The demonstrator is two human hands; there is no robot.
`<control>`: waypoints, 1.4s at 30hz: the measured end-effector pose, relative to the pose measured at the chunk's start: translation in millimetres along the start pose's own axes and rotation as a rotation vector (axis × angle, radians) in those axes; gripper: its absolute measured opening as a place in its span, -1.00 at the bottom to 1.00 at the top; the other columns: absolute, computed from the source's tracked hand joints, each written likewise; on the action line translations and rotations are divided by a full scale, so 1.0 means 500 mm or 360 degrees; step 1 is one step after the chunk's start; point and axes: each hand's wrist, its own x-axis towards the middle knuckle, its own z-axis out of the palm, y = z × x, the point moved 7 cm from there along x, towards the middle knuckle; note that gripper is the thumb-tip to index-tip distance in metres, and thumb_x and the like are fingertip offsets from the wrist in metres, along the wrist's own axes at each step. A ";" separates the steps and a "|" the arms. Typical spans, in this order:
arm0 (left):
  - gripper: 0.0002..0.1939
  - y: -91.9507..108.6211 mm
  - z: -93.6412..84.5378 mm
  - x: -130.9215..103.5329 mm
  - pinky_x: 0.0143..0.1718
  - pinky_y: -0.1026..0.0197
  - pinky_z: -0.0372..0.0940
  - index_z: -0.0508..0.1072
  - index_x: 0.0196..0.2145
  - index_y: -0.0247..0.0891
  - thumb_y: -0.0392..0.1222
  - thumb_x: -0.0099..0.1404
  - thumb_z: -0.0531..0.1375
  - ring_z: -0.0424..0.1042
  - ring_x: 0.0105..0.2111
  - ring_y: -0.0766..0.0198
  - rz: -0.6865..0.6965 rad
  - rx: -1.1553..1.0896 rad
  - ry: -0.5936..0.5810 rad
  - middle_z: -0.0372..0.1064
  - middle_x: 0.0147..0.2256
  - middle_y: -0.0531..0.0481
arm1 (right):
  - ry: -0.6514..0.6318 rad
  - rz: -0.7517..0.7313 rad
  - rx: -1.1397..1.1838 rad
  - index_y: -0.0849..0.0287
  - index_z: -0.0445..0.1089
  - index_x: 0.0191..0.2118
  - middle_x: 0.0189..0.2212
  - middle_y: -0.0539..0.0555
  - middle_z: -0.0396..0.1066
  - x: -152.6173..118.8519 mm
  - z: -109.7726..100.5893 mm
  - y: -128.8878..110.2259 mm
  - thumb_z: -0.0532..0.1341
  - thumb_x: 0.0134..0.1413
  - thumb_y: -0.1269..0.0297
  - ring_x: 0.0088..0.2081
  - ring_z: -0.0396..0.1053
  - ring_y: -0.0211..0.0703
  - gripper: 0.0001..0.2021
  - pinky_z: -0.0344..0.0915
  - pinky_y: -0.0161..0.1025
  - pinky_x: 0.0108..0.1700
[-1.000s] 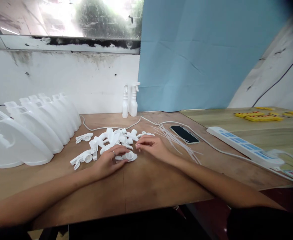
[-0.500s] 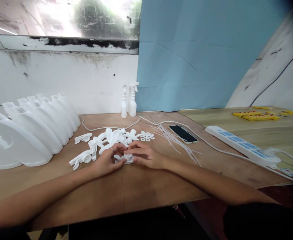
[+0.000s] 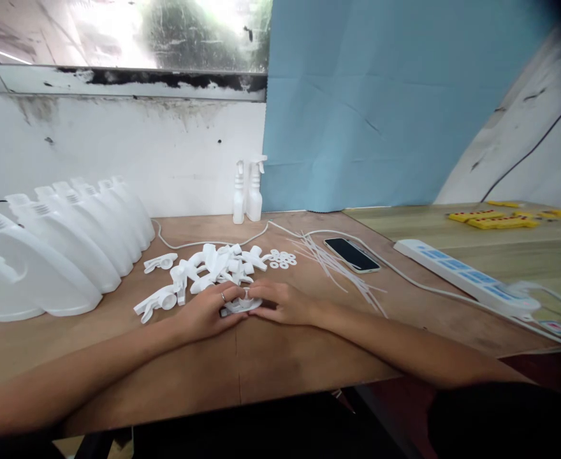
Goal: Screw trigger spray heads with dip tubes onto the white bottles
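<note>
Both hands meet low over the brown table around a white trigger spray head [image 3: 243, 305]. My left hand [image 3: 212, 310], with a ring on one finger, is closed on its left side. From the right, my right hand [image 3: 280, 302] grips the same spray head with bent fingers. The fingers hide part of it. Just beyond them lies a pile of white trigger spray heads [image 3: 208, 260]. One more spray head [image 3: 158, 301] lies left of my left hand, and another [image 3: 160, 262] farther back. Several small white ring washers [image 3: 281, 259] lie to the right of the pile.
Large translucent bottles [image 3: 55, 252] stand in rows at the left. Two spray bottles [image 3: 254, 194] are by the wall. Thin white tubes [image 3: 328, 264], a phone [image 3: 352, 254], a white cable [image 3: 405, 280], a power strip [image 3: 462, 277] and yellow pieces [image 3: 500, 220] lie to the right.
Both hands have shifted slightly, and the fingers now sit lower and closer around the spray head. The pile behind them shows a little more.
</note>
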 end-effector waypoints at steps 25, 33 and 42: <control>-0.80 0.002 -0.001 -0.007 -0.28 0.19 0.33 0.33 -0.11 -0.21 -0.14 0.33 0.18 0.43 -0.31 0.20 0.0051 0.0428 0.0144 0.43 -0.28 -0.04 | -0.0140 0.1456 -0.1144 0.22 0.45 -0.37 -0.37 0.16 0.50 -0.100 -0.281 0.250 0.15 0.15 0.27 -0.34 0.40 -0.10 -0.82 0.12 -0.29 -0.32; -0.78 0.006 0.006 -0.015 -0.21 0.18 0.36 0.26 -0.05 -0.20 -0.17 0.38 0.16 0.45 -0.23 0.18 0.0294 0.0442 0.0181 0.43 -0.21 -0.09 | -0.0220 0.1632 -0.1012 0.20 0.45 -0.22 -0.48 0.04 0.45 -0.159 -0.275 0.319 0.21 -0.13 0.50 -0.44 0.33 -0.18 -0.74 0.03 -0.35 -0.44; -0.63 0.014 0.007 -0.009 -0.18 0.18 0.35 0.24 0.06 -0.16 -0.27 0.31 0.16 0.42 -0.21 0.21 0.0112 0.0270 0.0065 0.40 -0.15 -0.06 | 0.0118 0.1528 -0.0915 0.25 0.45 -0.14 -0.57 0.01 0.38 -0.134 -0.312 0.284 0.12 -0.06 0.46 -0.51 0.29 -0.17 -0.67 0.11 -0.30 -0.41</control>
